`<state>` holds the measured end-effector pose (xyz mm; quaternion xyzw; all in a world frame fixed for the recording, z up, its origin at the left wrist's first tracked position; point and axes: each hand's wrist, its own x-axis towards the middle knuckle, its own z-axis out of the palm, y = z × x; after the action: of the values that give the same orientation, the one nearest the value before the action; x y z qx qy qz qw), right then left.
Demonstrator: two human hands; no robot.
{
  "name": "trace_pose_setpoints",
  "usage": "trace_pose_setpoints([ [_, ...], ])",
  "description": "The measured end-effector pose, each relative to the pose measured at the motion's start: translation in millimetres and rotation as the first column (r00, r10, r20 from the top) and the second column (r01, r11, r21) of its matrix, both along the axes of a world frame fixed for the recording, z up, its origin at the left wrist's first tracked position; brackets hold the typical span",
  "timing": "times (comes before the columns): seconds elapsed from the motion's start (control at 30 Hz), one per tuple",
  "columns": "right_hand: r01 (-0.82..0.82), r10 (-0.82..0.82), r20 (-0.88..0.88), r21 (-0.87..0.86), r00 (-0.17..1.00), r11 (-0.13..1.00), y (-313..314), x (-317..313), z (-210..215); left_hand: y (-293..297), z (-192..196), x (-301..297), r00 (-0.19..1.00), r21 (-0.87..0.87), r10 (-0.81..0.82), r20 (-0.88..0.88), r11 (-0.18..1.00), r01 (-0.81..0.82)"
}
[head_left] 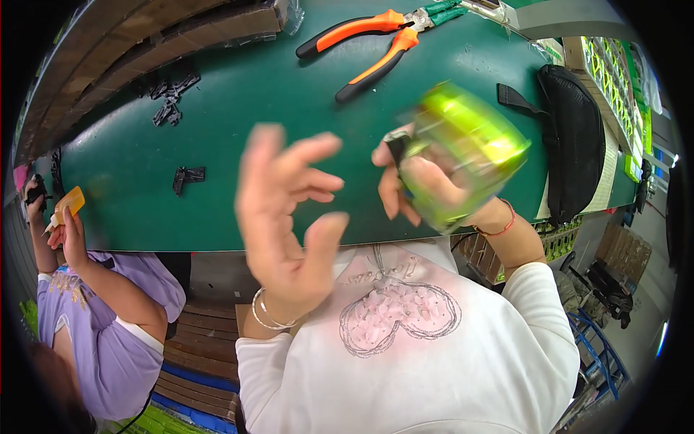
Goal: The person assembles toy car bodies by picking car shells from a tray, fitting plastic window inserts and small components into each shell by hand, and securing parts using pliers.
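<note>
My right hand (434,181) is wrapped round a shiny, see-through yellow-green boxy piece (473,134), smeared by motion, above the table's near edge. A small black part (397,147) shows by my right fingertips; whether it belongs to the green piece I cannot tell. To the left, my left hand (285,217) is raised with its fingers spread and nothing in it. Beyond both hands lie pliers (387,43) with orange and black handles on the green table (238,94). Green material covers their jaws.
Small black parts (190,177) lie on the left of the table, with several more farther back. A black pouch (575,145) rests at the right. Brown boxes (181,47) line the far left. At left, a co-worker in lilac (108,325) holds an orange-yellow bottle (69,205).
</note>
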<state>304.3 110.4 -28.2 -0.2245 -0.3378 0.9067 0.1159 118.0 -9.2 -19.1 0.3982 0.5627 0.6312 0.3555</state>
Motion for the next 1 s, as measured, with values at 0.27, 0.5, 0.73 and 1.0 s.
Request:
trace_pose_setpoints([
  [0.27, -0.199, -0.007, 0.314, 0.617, 0.949, 0.762, 3.2, 1.1, 6.1, -12.4, -1.6, -15.4, 0.985, -0.063, -0.135, -0.111, 0.990, 0.129],
  [0.5, -0.205, 0.203, 0.124, 0.003, 0.971, 0.979, -7.3, 1.9, -2.0, -4.6, 2.9, -17.8, 0.982, -0.135, -0.145, -0.118, 0.982, 0.129],
  [0.73, -0.299, 0.308, 0.019, -0.188, 0.951, 0.935, -3.1, 1.8, 8.5, -11.4, -12.5, -28.0, 0.960, -0.072, -0.226, 0.163, 0.968, 0.240],
  [1.0, -0.059, 0.075, -0.039, 0.308, 0.996, 0.950, 0.8, 13.2, -1.0, -15.5, -20.2, -27.0, 0.988, 0.026, -0.143, 0.055, 0.990, 0.142],
])
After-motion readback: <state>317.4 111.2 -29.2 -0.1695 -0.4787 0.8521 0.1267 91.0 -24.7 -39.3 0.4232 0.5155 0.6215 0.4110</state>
